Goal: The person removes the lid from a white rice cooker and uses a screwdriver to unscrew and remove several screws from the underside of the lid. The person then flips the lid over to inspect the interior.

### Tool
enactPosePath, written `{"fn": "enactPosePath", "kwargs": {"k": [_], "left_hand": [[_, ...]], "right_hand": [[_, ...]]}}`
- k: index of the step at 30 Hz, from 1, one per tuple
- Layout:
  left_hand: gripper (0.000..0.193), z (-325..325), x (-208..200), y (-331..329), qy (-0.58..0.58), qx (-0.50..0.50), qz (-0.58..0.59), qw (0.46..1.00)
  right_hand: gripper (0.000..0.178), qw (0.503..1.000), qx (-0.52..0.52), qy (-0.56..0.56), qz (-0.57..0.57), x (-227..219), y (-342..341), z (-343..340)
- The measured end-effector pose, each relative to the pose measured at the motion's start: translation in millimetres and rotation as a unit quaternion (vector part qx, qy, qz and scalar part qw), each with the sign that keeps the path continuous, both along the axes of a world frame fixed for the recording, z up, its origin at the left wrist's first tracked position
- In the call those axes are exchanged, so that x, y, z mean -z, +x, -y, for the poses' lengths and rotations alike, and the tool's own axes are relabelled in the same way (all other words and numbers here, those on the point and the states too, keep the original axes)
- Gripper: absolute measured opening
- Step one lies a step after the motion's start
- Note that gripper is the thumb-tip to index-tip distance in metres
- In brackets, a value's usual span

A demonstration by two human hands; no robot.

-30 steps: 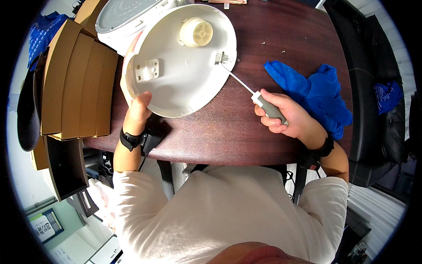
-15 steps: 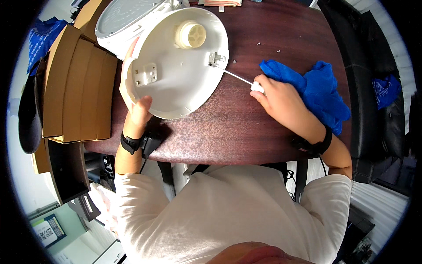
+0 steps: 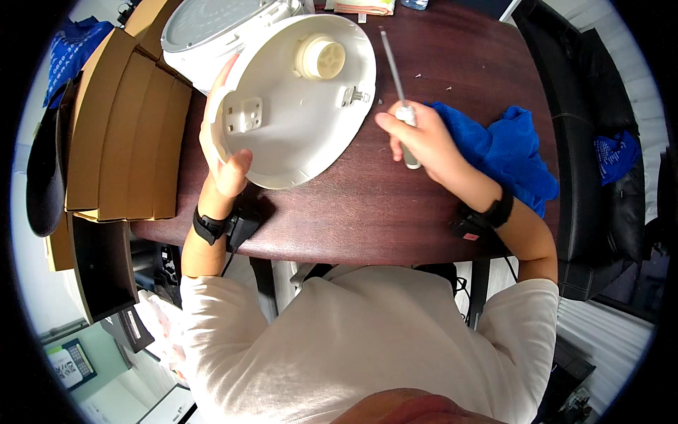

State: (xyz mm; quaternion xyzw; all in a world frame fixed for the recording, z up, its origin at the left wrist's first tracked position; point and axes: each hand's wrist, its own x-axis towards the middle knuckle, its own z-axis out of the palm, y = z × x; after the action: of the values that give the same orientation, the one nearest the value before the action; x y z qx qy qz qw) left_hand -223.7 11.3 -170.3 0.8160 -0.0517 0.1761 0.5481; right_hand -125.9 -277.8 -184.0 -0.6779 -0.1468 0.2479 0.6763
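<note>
Housing (image 3: 289, 106), white and round, lay tilted on our table (image 3: 367, 205), its near rim gripped by our left hand (image 3: 224, 152). Our right hand (image 3: 420, 138) closed around a screwdriver (image 3: 397, 78), tip pointing away, beside a blue cloth (image 3: 505, 152).

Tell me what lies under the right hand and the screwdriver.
Under the right hand and the screwdriver lies the dark wooden table, with a blue cloth reaching beneath the wrist. How far the cloth runs under the hand is covered.
</note>
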Motion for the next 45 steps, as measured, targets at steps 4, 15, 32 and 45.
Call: {"fn": "enactPosePath", "kwargs": {"k": [4, 15, 32, 45], "left_hand": [[0.103, -3.7, 6.4, -3.4, -0.007, -0.013, -0.015, 1.000], [0.096, 17.2, -18.9, 12.1, 0.014, 0.039, 0.114, 0.993], [0.096, 19.6, -21.5, 10.6, 0.001, 0.028, 0.103, 0.994], [0.098, 19.5, -19.5, 8.4, -0.024, 0.031, 0.080, 0.996]], "right_hand": [[0.024, 0.998, 0.017, 0.040, -0.051, 2.8, -0.6, -31.7], [0.019, 0.973, 0.085, 0.103, -0.187, 9.3, -5.5, -59.2], [0.014, 0.968, 0.134, 0.088, -0.191, 2.5, -3.9, -67.7], [0.011, 0.973, 0.130, 0.091, -0.170, 5.0, -2.7, -69.9]]}}
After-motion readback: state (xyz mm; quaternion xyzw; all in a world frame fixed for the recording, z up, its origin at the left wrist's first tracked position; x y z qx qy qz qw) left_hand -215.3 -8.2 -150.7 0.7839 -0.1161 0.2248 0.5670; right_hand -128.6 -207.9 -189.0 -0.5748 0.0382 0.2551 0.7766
